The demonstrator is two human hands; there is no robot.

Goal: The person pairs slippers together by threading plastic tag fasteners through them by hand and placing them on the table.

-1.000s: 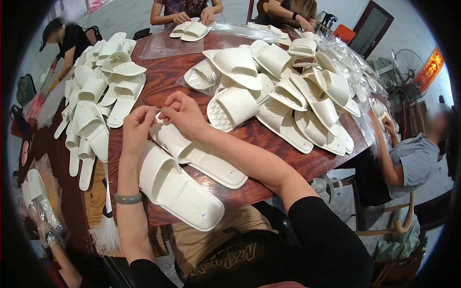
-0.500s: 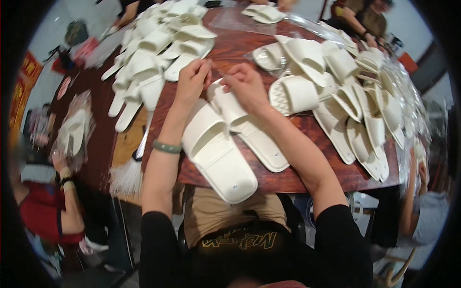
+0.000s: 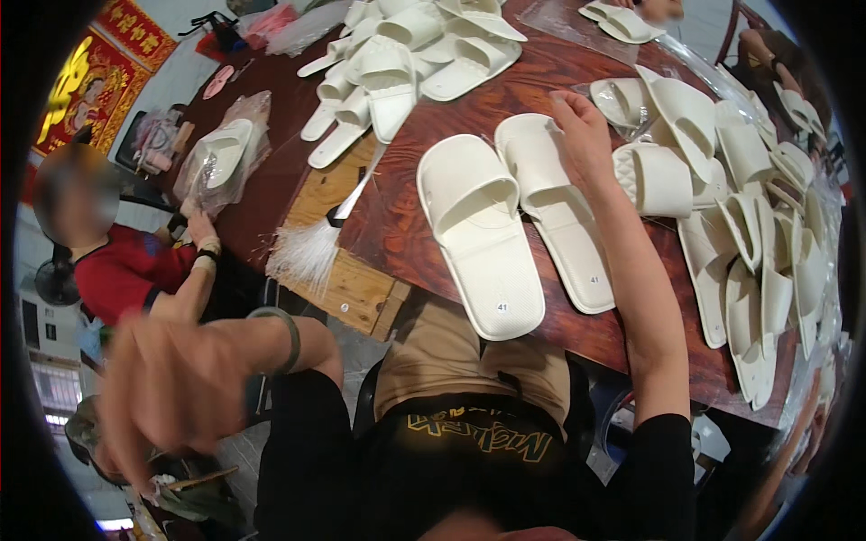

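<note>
A pair of white slide slippers lies side by side at the table's near edge, the left slipper (image 3: 510,293) and the right slipper (image 3: 582,248), toes pointing away from me. Beside the toe of the right slipper is my right hand (image 3: 585,135), its fingers curled together in a pinch; whatever they may hold is too small to make out. My left hand (image 3: 171,397) is raised off the table at the lower left, apart from the slippers, its fingers smeared by motion.
Piles of white slippers lie at the far left (image 3: 397,54) and on the right (image 3: 749,162). A white-bristled brush (image 3: 307,252) rests by the wooden board (image 3: 370,288). Left, a person in red (image 3: 122,270) touches a bagged slipper (image 3: 225,153). Clear plastic (image 3: 577,27) lies at the back.
My left hand has swung from above the slippers' toes out to the lower left. My right hand stays near the right slipper. The whole view has shifted, with the table now further right.
</note>
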